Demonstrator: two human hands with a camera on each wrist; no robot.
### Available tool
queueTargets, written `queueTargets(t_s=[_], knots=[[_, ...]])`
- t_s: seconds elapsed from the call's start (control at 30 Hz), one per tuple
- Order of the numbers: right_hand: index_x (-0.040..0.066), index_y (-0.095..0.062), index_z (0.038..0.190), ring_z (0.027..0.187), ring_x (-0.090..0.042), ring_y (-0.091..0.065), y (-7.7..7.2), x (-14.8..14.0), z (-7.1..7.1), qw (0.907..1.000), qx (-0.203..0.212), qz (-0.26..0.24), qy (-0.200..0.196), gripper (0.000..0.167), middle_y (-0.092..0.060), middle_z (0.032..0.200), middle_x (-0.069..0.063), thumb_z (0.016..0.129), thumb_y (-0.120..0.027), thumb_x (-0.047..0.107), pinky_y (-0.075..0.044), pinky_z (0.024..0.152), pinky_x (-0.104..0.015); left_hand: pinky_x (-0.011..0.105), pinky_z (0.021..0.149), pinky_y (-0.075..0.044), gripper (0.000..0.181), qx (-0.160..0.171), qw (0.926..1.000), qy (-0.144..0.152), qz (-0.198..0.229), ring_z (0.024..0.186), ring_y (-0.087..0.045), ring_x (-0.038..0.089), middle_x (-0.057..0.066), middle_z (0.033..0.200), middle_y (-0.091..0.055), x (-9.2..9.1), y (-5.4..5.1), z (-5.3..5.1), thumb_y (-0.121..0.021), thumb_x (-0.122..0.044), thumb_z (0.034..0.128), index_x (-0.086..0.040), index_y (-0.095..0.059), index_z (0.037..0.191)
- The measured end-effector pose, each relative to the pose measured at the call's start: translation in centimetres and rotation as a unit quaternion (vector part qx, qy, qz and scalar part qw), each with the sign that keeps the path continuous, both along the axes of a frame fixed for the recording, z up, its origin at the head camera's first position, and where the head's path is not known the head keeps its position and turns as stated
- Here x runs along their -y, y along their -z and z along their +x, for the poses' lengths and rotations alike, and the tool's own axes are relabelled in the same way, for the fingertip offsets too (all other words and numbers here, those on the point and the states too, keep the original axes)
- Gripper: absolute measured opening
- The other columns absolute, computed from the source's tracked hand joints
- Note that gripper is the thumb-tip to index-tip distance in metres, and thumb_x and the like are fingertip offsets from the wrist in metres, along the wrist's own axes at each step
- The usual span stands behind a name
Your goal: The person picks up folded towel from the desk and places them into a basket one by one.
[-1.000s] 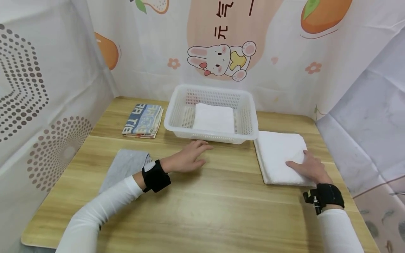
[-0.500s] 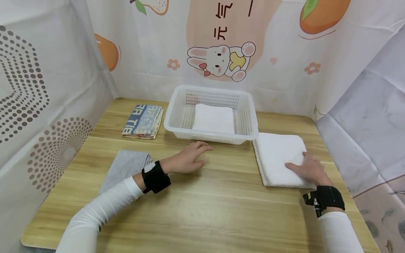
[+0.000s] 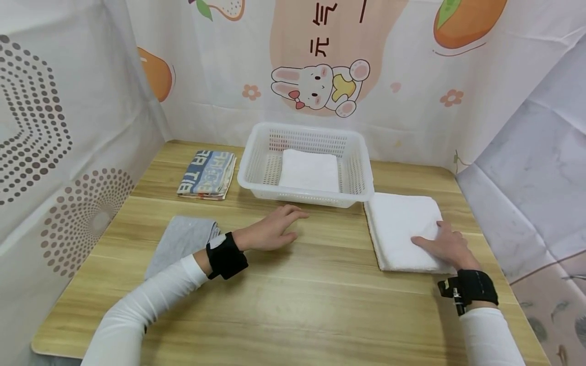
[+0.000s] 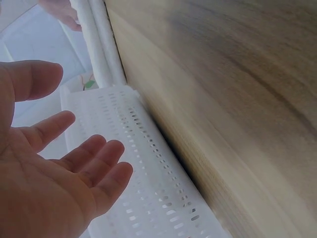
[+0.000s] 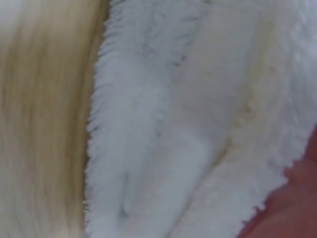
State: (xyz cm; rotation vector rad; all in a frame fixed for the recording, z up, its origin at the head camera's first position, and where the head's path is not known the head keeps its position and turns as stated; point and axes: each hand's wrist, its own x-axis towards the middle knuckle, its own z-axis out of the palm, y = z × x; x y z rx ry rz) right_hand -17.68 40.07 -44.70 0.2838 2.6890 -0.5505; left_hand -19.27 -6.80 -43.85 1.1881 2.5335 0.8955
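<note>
A folded white towel [image 3: 403,229] lies on the table to the right of a white perforated plastic basket [image 3: 261,189]. My right hand [image 3: 446,245] rests on this towel's right side, thumb on top and fingers near its right edge. The right wrist view shows the towel's fluffy folded layers [image 5: 133,109] with part of the hand at the lower right. In front of the basket my left hand [image 3: 267,231] lies palm inward, fingers loosely extended and holding nothing. In the left wrist view, these fingers [image 4: 101,163] appear before the basket wall [image 4: 148,163]. Another folded white towel [image 3: 309,171] lies inside the basket.
A folded blue patterned cloth [image 3: 207,174] lies left of the basket. Nearer, a folded grey cloth [image 3: 180,241] is partly covered by the left forearm. The wooden table [image 3: 320,305] is bordered by printed white curtains [image 3: 206,76] at the back and sides.
The towel on the right has shifted slightly toward me and to the left, with my right hand on it. My left hand and the basket stay in place.
</note>
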Motion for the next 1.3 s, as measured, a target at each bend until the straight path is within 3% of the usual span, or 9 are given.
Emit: queueTargets(t_s=[0.5,1.3], knots=[[-0.023,-0.007,0.145,0.114,-0.067,-0.033,-0.2,0.3,0.5,0.9999,0.004,0.001,-0.015,0.114,-0.022,0.132,-0.058,0.090,-0.059,0.063,-0.042,0.087,-0.065,0.044,0.110,-0.037,0.054,0.019,0.9997,-0.008,-0.010,0.136,-0.040,0.030,0.017,0.146,-0.043,-0.3,0.0,0.0,-0.060,-0.008,0.0979,-0.004,-0.042,0.149],[-0.025,-0.014,0.142,0.112,-0.065,-0.042,-0.3,1.0,1.2,0.9994,-0.011,0.012,-0.030,0.113,-0.032,0.130,-0.056,0.088,-0.060,0.064,-0.045,0.085,-0.060,0.045,0.109,-0.038,0.055,0.008,1.0000,-0.004,-0.004,0.134,-0.042,0.031,0.018,0.144,-0.044,-0.4,0.0,0.0,-0.062,-0.006,0.0961,-0.003,-0.043,0.148]])
